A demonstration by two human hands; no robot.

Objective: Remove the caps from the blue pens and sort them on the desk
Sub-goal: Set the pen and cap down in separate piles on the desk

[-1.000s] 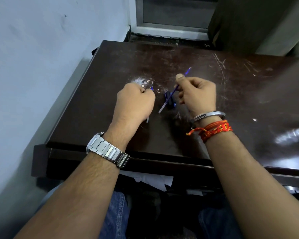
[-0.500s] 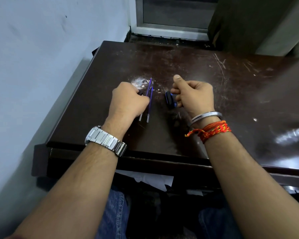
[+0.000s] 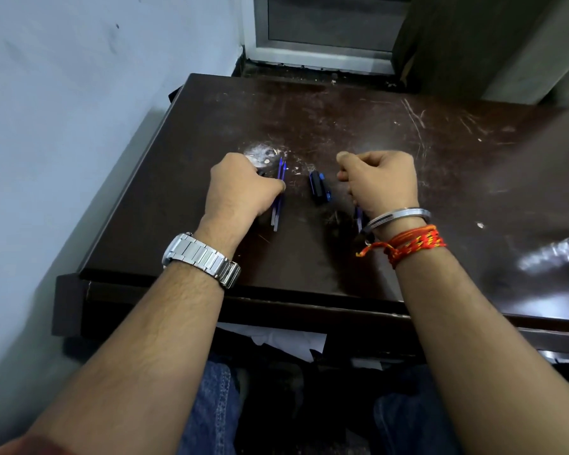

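Two pens (image 3: 279,195) on desk (image 3: 342,126) under clenched left hand (image 3: 240,188); caps (image 3: 319,187) between; right hand (image 3: 380,182) grasping pen.

Plain room: scratched dark desk (image 3: 342,126) against wall (image 3: 63,110).

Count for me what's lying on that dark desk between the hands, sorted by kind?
Uncapped blue pens lying by the left hand: 2
Pen caps in the middle pile: 2 that I can make out
Pens in the right hand: 1, mostly hidden
Total: 5
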